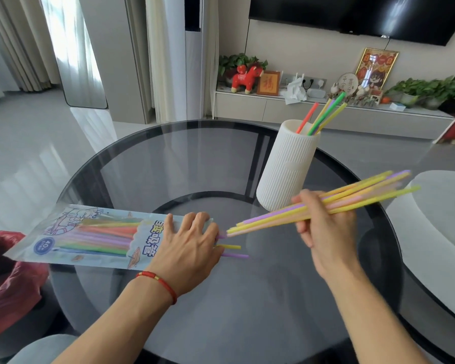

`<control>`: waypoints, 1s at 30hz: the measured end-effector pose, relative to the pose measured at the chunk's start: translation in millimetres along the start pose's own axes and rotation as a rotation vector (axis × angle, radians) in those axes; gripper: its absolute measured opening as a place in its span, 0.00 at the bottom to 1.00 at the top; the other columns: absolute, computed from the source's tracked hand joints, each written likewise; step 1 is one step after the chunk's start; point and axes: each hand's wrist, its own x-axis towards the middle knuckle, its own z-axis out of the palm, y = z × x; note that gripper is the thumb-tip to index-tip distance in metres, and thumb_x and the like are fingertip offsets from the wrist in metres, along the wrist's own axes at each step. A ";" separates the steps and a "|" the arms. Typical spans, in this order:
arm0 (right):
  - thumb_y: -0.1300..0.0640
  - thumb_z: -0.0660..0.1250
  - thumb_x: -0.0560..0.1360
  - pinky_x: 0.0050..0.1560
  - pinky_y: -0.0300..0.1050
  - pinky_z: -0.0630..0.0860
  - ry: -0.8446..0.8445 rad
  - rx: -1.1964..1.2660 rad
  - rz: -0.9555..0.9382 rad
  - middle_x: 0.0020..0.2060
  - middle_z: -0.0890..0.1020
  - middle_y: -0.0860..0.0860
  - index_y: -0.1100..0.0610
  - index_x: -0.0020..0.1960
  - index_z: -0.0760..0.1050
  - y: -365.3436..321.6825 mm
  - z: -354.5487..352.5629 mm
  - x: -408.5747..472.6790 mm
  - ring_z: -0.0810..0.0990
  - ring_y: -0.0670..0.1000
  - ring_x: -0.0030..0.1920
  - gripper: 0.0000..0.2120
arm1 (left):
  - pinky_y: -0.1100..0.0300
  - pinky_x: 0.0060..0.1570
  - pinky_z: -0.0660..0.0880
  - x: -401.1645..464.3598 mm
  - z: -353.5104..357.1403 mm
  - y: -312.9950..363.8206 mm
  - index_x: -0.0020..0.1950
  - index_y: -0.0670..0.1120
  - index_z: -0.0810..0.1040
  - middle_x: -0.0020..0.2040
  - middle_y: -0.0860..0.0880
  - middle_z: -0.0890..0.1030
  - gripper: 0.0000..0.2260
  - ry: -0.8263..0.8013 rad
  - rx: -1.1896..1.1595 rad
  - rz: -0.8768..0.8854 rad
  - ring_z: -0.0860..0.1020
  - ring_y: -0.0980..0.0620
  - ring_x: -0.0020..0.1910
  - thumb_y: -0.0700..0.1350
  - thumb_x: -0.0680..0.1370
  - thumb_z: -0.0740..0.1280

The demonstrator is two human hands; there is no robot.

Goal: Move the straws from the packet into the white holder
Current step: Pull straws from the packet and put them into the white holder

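A clear printed straw packet [90, 236] lies flat on the left of the round glass table [195, 166], with coloured straws inside. My left hand [189, 243] presses on its open right end, where a yellow and a purple straw tip [234, 251] stick out. My right hand [326, 219] grips a bundle of yellow, purple and pink straws [357, 195], held slanted just right of the packet mouth and in front of the holder. The white ribbed holder [286, 166] stands upright behind, with several straws [323, 115] leaning in it.
A red plastic bag [8, 279] sits off the table's left edge. A pale grey seat [436, 211] lies to the right. A low TV cabinet [326, 111] with plants and ornaments runs along the far wall.
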 end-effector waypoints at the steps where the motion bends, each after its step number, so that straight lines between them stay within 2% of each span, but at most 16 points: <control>1: 0.55 0.69 0.78 0.21 0.36 0.63 0.033 -0.063 -0.040 0.21 0.74 0.51 0.55 0.36 0.83 -5.7 -8.7 2.6 0.70 0.48 0.21 0.13 | 0.38 0.69 0.60 0.0 0.4 1.3 0.59 0.51 0.70 0.69 0.48 0.67 0.14 0.003 -0.009 0.004 0.67 0.45 0.67 0.59 0.82 0.53; 4: 0.52 0.68 0.78 0.25 0.39 0.71 0.085 -0.375 -0.269 0.23 0.79 0.47 0.52 0.38 0.82 -24.3 -25.5 9.7 0.76 0.47 0.22 0.11 | 0.37 0.69 0.60 0.6 2.1 4.8 0.58 0.51 0.70 0.69 0.47 0.67 0.15 0.001 -0.006 0.014 0.67 0.44 0.68 0.59 0.82 0.53; 6: 0.49 0.66 0.77 0.31 0.47 0.75 0.068 -0.561 -0.420 0.27 0.82 0.48 0.54 0.37 0.81 -34.1 -26.0 17.3 0.80 0.51 0.28 0.14 | 0.37 0.68 0.60 0.6 2.8 6.5 0.58 0.51 0.70 0.69 0.47 0.67 0.15 0.006 -0.016 0.025 0.67 0.44 0.68 0.59 0.82 0.53; 8: 0.49 0.65 0.77 0.35 0.50 0.71 0.001 -0.743 -0.495 0.25 0.79 0.51 0.58 0.33 0.76 -33.6 -17.5 22.9 0.76 0.52 0.31 0.18 | 0.37 0.68 0.60 -0.1 3.6 7.4 0.58 0.51 0.70 0.70 0.47 0.67 0.14 0.011 -0.012 0.034 0.67 0.44 0.67 0.59 0.82 0.53; 10: 0.52 0.65 0.79 0.33 0.51 0.66 -0.100 -0.846 -0.468 0.22 0.72 0.51 0.61 0.31 0.69 -20.5 -6.0 22.2 0.72 0.53 0.28 0.21 | 0.38 0.68 0.59 -0.7 4.3 6.7 0.58 0.52 0.69 0.70 0.48 0.66 0.14 0.008 -0.003 0.035 0.67 0.44 0.68 0.59 0.82 0.52; 13: 0.54 0.65 0.80 0.32 0.54 0.71 -0.181 -0.855 -0.343 0.23 0.70 0.54 0.65 0.31 0.67 1.7 -2.1 22.1 0.73 0.57 0.28 0.23 | 0.38 0.68 0.60 -0.5 5.1 5.9 0.57 0.52 0.69 0.70 0.48 0.67 0.14 0.013 -0.022 0.037 0.67 0.45 0.68 0.59 0.82 0.52; 15: 0.54 0.66 0.80 0.30 0.50 0.72 -0.159 -0.828 -0.350 0.21 0.69 0.50 0.63 0.30 0.68 8.9 -8.5 26.1 0.71 0.52 0.26 0.22 | 0.37 0.67 0.61 0.2 6.4 5.8 0.56 0.51 0.70 0.69 0.47 0.68 0.14 0.032 -0.032 0.043 0.68 0.44 0.67 0.59 0.82 0.53; 17: 0.53 0.66 0.80 0.29 0.47 0.71 -0.146 -0.795 -0.341 0.21 0.72 0.49 0.61 0.31 0.71 12.0 -12.5 26.8 0.73 0.51 0.25 0.21 | 0.36 0.67 0.61 0.7 7.7 6.9 0.56 0.51 0.70 0.69 0.47 0.68 0.14 0.044 -0.036 0.041 0.68 0.44 0.66 0.59 0.82 0.53; 20: 0.52 0.66 0.81 0.28 0.50 0.75 -0.158 -0.744 -0.253 0.24 0.78 0.59 0.65 0.37 0.77 14.5 -15.2 21.3 0.79 0.57 0.26 0.20 | 0.36 0.68 0.60 2.3 9.8 11.5 0.57 0.52 0.71 0.69 0.47 0.68 0.15 0.051 -0.060 0.035 0.67 0.44 0.68 0.60 0.81 0.53; 23: 0.52 0.67 0.81 0.22 0.39 0.72 -0.072 -0.603 -0.207 0.22 0.78 0.52 0.57 0.36 0.80 13.3 -21.4 18.8 0.77 0.48 0.21 0.17 | 0.36 0.69 0.59 3.1 9.6 16.7 0.59 0.53 0.73 0.69 0.46 0.69 0.15 0.072 -0.126 0.041 0.67 0.44 0.69 0.59 0.81 0.54; 25: 0.52 0.68 0.80 0.22 0.35 0.70 -0.096 -0.607 -0.191 0.21 0.78 0.48 0.54 0.36 0.81 12.6 -23.1 16.1 0.76 0.46 0.20 0.15 | 0.36 0.69 0.59 1.8 8.6 18.5 0.59 0.53 0.73 0.69 0.46 0.70 0.16 0.089 -0.147 0.052 0.68 0.44 0.68 0.60 0.81 0.54; 27: 0.53 0.69 0.79 0.24 0.39 0.73 -0.166 -0.698 -0.172 0.22 0.79 0.49 0.53 0.36 0.81 14.9 -21.4 11.4 0.77 0.48 0.22 0.13 | 0.37 0.69 0.59 0.2 8.2 18.9 0.60 0.54 0.73 0.69 0.47 0.70 0.17 0.082 -0.143 0.060 0.67 0.44 0.69 0.61 0.80 0.52; 30: 0.54 0.70 0.77 0.25 0.44 0.75 -0.163 -0.718 -0.177 0.23 0.80 0.51 0.54 0.36 0.80 13.1 -16.7 10.8 0.78 0.53 0.24 0.12 | 0.38 0.70 0.58 -1.0 8.1 17.7 0.61 0.55 0.72 0.70 0.47 0.69 0.17 0.078 -0.143 0.064 0.66 0.45 0.70 0.61 0.81 0.52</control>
